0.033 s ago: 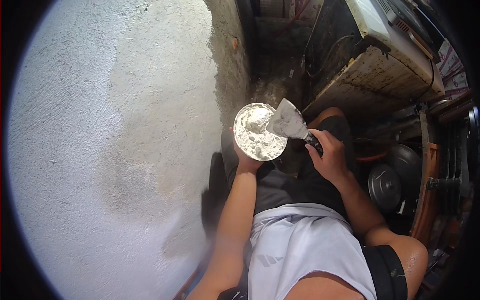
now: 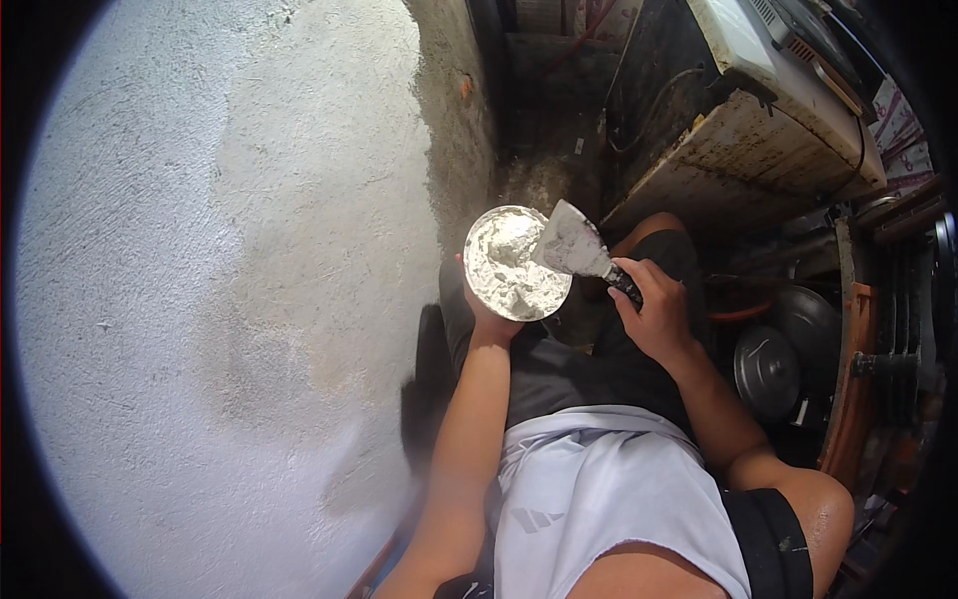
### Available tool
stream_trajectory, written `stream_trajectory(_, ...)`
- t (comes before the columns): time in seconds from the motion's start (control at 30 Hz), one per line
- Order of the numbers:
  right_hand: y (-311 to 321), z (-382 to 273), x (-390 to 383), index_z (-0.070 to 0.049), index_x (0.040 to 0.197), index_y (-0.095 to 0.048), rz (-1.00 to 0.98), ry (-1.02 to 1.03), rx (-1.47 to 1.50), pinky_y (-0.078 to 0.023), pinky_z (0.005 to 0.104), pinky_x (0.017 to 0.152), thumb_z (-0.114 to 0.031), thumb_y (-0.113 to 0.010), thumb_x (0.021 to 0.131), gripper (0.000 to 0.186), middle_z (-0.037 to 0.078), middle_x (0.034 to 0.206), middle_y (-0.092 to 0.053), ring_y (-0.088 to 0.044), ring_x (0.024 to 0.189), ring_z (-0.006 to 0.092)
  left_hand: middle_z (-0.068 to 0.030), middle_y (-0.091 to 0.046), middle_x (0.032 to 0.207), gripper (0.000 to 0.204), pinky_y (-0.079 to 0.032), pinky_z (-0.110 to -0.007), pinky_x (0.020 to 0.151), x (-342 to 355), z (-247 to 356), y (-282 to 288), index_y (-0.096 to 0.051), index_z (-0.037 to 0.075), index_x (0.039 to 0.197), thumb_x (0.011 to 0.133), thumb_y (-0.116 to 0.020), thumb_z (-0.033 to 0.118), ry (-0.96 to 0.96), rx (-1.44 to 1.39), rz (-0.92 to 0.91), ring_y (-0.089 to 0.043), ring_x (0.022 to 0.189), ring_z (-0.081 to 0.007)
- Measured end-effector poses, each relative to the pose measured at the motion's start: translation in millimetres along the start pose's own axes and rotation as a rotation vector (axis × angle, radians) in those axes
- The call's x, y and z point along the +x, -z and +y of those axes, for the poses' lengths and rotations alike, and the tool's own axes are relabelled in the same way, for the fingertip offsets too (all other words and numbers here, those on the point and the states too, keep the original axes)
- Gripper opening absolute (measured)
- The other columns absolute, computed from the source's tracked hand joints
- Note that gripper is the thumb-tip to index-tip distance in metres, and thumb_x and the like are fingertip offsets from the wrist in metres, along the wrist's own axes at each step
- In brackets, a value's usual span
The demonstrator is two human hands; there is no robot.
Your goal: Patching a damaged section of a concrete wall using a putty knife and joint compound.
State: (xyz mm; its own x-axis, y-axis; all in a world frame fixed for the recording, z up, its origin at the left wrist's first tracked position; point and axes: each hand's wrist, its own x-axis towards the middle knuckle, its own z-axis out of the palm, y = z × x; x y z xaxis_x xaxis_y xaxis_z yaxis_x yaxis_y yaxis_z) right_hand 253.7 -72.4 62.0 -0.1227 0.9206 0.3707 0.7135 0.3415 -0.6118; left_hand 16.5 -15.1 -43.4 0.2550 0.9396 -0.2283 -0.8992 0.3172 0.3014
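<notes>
Bowl (image 2: 527,317): in the head view, the only one, it sits at the centre of the frame, mouth turned up toward the camera, probably so that nothing slides out.
Paste (image 2: 507,268): thick, white and lumpy, spread over the bowl's inside; its stiff look suggests it would bear some tilt.
Left hand (image 2: 489,315): curled around the bowl's lower left side, most fingers hidden beneath; this cupped hold seems chosen to steady it from below and leave the mouth free.
Right hand (image 2: 657,311): right of centre, closed around the scraper's black handle (image 2: 625,286), thumb along the near side, a hold that likely gives control over the blade's angle.
Scraper (image 2: 573,243): its smeared, flared blade points to the upper left, one corner overlapping the bowl's right rim; whether it touches paste or rim I cannot tell.
Trousers (image 2: 569,384): dark, below the bowl, which is held near the lap, presumably for an easy reach with both arms.
Wall (image 2: 200,250): rough, pale, filling the frame's left, beside the left arm.
Appliance (image 2: 758,150): rust-stained, upper right; with the wall opposite, it probably makes for tucked-in arms.
Round lid (image 2: 767,374): dark metal, right of frame, apart from both hands.
</notes>
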Motion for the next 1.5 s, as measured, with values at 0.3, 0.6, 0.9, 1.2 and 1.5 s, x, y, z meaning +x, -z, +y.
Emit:
stream_trajectory(0.3,-20.0,-0.7,5.2,-0.003,0.124,-0.070,0.109,0.063,-0.031,-0.056,0.0370,0.067,-0.001,-0.080,0.079,0.046,0.014,0.097,-0.070,-0.071,0.079,0.0307,-0.0158,-0.044,0.156,0.090,-0.040,-0.057,0.115,10.9,-8.0,15.5,-0.036,0.012,0.158,0.097,-0.034,0.078,0.110,0.026,-0.048,-0.046,0.140,-0.0391)
stream_trajectory(0.6,-31.4,-20.5,15.8,-0.002,0.124,-0.070,0.065,0.076,-0.082,-0.056,0.0369,0.066,0.000,-0.080,0.078,0.048,0.013,0.094,-0.068,-0.069,0.077,0.0303,-0.0155,-0.044,0.156,0.088,-0.041,-0.053,0.115,2.4,-1.0,11.0,-0.033,0.010,0.159,0.100,-0.024,0.075,0.106,0.031,-0.091,-0.048,0.140,-0.0355)
stream_trajectory(0.9,-53.8,-38.1,15.5,-0.001,0.125,-0.069,-0.003,0.065,-0.075,-0.056,0.0377,0.066,0.002,-0.078,0.078,0.048,0.014,0.094,-0.068,-0.069,0.077,0.0317,-0.0161,-0.046,0.154,0.089,-0.043,-0.053,0.114,-5.9,13.9,14.7,-0.033,0.010,0.158,0.099,-0.023,0.076,0.072,0.097,-0.081,-0.050,0.138,-0.0356)
stream_trajectory(1.2,-55.6,-29.9,16.6,-0.001,0.121,-0.070,-0.015,0.073,0.049,-0.056,0.0373,0.066,0.002,-0.078,0.078,0.044,0.014,0.092,-0.067,-0.069,0.077,0.0312,-0.0153,-0.046,0.154,0.089,-0.042,-0.054,0.114,-4.1,16.7,9.2,-0.035,0.012,0.158,0.098,-0.023,0.077,0.073,0.033,-0.051,-0.050,0.138,-0.0358)
stream_trajectory(1.5,-61.9,-25.1,2.8,0.000,0.121,-0.070,-0.053,0.028,0.266,-0.055,0.0346,0.065,0.000,-0.079,0.079,0.042,0.016,0.089,-0.070,-0.070,0.078,0.0289,-0.0154,-0.048,0.153,0.090,-0.041,-0.055,0.115,-2.0,18.5,8.7,-0.040,0.012,0.155,0.098,-0.023,0.079,0.060,0.077,0.039,-0.050,0.137,-0.0367)
